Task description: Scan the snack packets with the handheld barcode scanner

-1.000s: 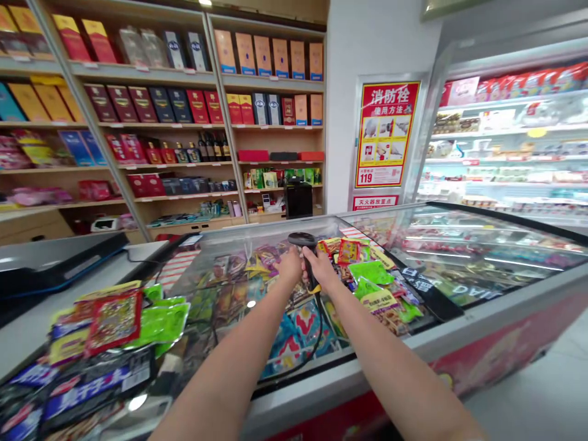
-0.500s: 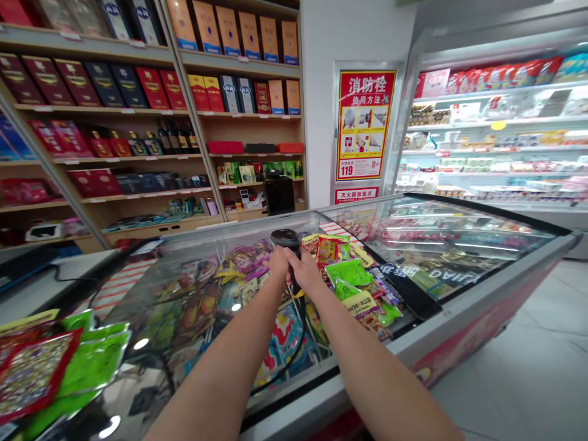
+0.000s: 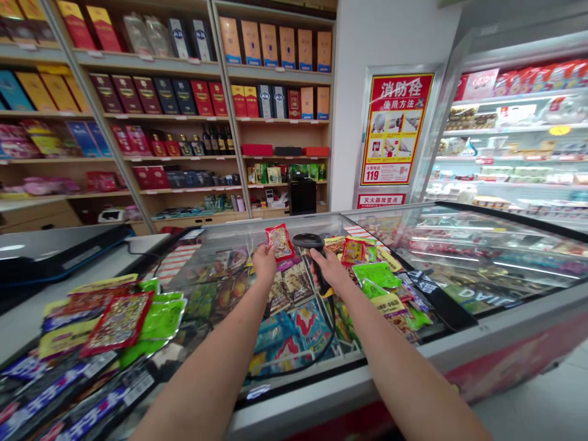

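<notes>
My left hand (image 3: 265,262) grips the lower left edge of a red snack packet (image 3: 280,242), which it holds up above the glass freezer top. In my right hand (image 3: 327,268) is a black barcode scanner (image 3: 309,241), its handle wrapped by the fingers. The scanner's head is close to the packet's right side. A black cable (image 3: 331,321) runs down from the handle and curves left over the glass. To the right of the scanner lies a heap of snack packets, with a bright green packet (image 3: 377,275) among them.
A pile of snack packets, one red-edged (image 3: 120,323), lies at the near left. The freezer's metal rim (image 3: 436,358) runs along the front. A black device (image 3: 59,251) stands at the left. Shelves of boxes (image 3: 184,64) and a fridge (image 3: 514,153) line the back.
My hands were together at the scanner; now the left is apart at left, showing the red packet. The view has turned left, bringing more of the left pile into sight.
</notes>
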`<action>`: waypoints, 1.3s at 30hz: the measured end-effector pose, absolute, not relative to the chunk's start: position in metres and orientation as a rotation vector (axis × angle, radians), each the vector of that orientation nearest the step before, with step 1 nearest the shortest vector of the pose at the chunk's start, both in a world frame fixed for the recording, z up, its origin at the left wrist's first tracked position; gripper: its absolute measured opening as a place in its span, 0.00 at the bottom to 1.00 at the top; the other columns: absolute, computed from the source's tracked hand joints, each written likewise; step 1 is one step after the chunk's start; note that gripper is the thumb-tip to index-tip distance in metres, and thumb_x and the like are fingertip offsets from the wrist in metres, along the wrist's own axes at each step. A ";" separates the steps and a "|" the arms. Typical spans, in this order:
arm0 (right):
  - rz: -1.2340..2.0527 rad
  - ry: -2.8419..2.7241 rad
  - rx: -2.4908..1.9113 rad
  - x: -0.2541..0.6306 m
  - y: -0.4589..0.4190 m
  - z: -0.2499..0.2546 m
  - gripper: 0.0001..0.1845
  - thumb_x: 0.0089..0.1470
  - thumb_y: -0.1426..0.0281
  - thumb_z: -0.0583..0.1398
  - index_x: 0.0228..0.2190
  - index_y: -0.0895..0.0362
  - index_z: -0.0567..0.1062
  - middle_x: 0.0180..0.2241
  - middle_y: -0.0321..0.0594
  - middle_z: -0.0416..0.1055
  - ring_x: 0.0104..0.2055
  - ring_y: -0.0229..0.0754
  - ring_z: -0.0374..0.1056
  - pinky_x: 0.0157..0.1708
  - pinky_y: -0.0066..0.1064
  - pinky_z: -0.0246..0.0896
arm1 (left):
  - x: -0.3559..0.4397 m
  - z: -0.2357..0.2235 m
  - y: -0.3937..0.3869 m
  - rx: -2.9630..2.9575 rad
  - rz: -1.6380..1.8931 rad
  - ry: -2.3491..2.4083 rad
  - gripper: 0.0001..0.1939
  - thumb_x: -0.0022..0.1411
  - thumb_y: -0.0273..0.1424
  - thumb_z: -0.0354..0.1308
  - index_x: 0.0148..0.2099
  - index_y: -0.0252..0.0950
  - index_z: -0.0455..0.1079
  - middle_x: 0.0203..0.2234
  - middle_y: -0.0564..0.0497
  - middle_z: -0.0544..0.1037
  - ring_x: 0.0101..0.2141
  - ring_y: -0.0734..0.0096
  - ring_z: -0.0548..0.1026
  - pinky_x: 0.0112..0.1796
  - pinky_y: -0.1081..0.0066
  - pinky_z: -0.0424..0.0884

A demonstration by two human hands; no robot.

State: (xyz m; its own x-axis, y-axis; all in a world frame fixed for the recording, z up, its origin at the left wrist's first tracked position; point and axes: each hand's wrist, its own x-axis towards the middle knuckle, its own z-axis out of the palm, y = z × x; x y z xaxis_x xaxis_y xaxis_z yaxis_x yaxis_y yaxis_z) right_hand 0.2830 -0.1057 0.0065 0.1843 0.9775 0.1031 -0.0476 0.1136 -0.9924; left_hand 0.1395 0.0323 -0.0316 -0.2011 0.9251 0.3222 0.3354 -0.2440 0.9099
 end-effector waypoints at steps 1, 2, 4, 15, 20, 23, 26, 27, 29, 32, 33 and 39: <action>1.045 -1.119 -1.179 0.283 -0.107 0.006 0.19 0.51 0.52 0.59 0.27 0.55 0.63 0.16 0.28 0.64 0.12 0.32 0.59 0.11 0.25 0.58 | 0.136 -0.032 0.031 1.535 1.482 1.521 0.10 0.57 0.34 0.51 0.31 0.34 0.69 0.22 0.52 0.73 0.25 0.72 0.70 0.29 0.73 0.64; 1.061 -1.155 -1.192 0.282 -0.107 0.005 0.19 0.51 0.53 0.59 0.27 0.55 0.63 0.16 0.28 0.64 0.12 0.32 0.59 0.11 0.25 0.58 | 0.133 -0.032 0.029 1.538 1.494 1.557 0.10 0.57 0.34 0.50 0.31 0.34 0.69 0.23 0.51 0.74 0.26 0.71 0.70 0.30 0.73 0.64; 1.082 -1.207 -1.215 0.281 -0.109 0.003 0.19 0.50 0.53 0.60 0.28 0.55 0.63 0.16 0.28 0.64 0.12 0.32 0.59 0.11 0.25 0.57 | 0.132 -0.030 0.026 1.561 1.500 1.617 0.10 0.58 0.34 0.50 0.32 0.34 0.69 0.26 0.50 0.75 0.29 0.70 0.71 0.32 0.72 0.64; 1.080 -1.199 -1.286 0.281 -0.110 0.001 0.22 0.49 0.50 0.61 0.28 0.55 0.62 0.15 0.28 0.63 0.13 0.33 0.59 0.11 0.25 0.57 | 0.133 -0.022 0.015 1.575 1.439 1.720 0.12 0.59 0.34 0.48 0.36 0.35 0.70 0.32 0.46 0.78 0.34 0.64 0.74 0.36 0.69 0.65; 1.090 -1.226 -1.307 0.281 -0.109 -0.003 0.22 0.50 0.50 0.60 0.27 0.55 0.63 0.15 0.29 0.63 0.13 0.32 0.58 0.11 0.25 0.57 | 0.133 -0.021 0.014 1.575 1.443 1.726 0.11 0.59 0.35 0.48 0.35 0.35 0.70 0.31 0.46 0.78 0.33 0.65 0.74 0.35 0.70 0.65; 1.077 -1.225 -1.309 0.282 -0.108 -0.004 0.21 0.50 0.51 0.59 0.26 0.55 0.63 0.15 0.29 0.63 0.13 0.33 0.58 0.11 0.26 0.57 | 0.134 -0.020 0.013 1.573 1.446 1.732 0.11 0.59 0.35 0.48 0.34 0.36 0.70 0.31 0.47 0.78 0.33 0.65 0.74 0.35 0.70 0.65; 0.982 -1.195 -1.319 0.285 -0.105 -0.003 0.20 0.51 0.51 0.58 0.24 0.55 0.63 0.15 0.31 0.63 0.12 0.34 0.58 0.12 0.27 0.56 | 0.135 -0.017 0.011 1.558 1.451 1.682 0.11 0.59 0.34 0.48 0.35 0.35 0.70 0.31 0.47 0.78 0.32 0.66 0.74 0.35 0.70 0.66; 0.928 -1.169 -1.326 0.288 -0.104 -0.001 0.20 0.51 0.51 0.58 0.25 0.55 0.63 0.15 0.31 0.63 0.12 0.34 0.58 0.12 0.28 0.56 | 0.136 -0.015 0.010 1.561 1.455 1.661 0.11 0.59 0.33 0.48 0.35 0.35 0.70 0.31 0.47 0.78 0.32 0.67 0.74 0.35 0.70 0.66; 0.792 -1.112 -1.354 0.295 -0.102 0.004 0.19 0.51 0.51 0.57 0.26 0.54 0.64 0.16 0.32 0.63 0.13 0.36 0.59 0.13 0.29 0.58 | 0.136 -0.011 0.008 1.584 1.465 1.629 0.11 0.59 0.33 0.48 0.35 0.35 0.70 0.30 0.48 0.78 0.32 0.67 0.74 0.34 0.71 0.66; 0.540 -1.096 -1.426 0.313 -0.102 0.016 0.20 0.51 0.50 0.56 0.27 0.53 0.65 0.16 0.35 0.65 0.15 0.40 0.63 0.16 0.32 0.60 | 0.131 -0.005 0.003 1.625 1.466 1.611 0.11 0.59 0.34 0.49 0.34 0.35 0.70 0.29 0.49 0.78 0.31 0.68 0.74 0.34 0.71 0.66; 0.441 -1.105 -1.467 0.322 -0.104 0.021 0.20 0.51 0.49 0.56 0.27 0.54 0.65 0.16 0.35 0.65 0.16 0.41 0.64 0.18 0.33 0.61 | 0.128 -0.003 0.001 1.634 1.467 1.602 0.11 0.59 0.34 0.49 0.34 0.35 0.70 0.29 0.49 0.78 0.31 0.68 0.74 0.34 0.71 0.66; 0.146 -1.048 -1.550 0.369 -0.120 0.041 0.23 0.50 0.48 0.55 0.30 0.57 0.68 0.17 0.39 0.68 0.17 0.43 0.66 0.20 0.34 0.61 | 0.087 0.011 -0.010 1.687 1.461 1.666 0.09 0.58 0.32 0.51 0.33 0.34 0.71 0.28 0.48 0.78 0.31 0.68 0.74 0.34 0.71 0.65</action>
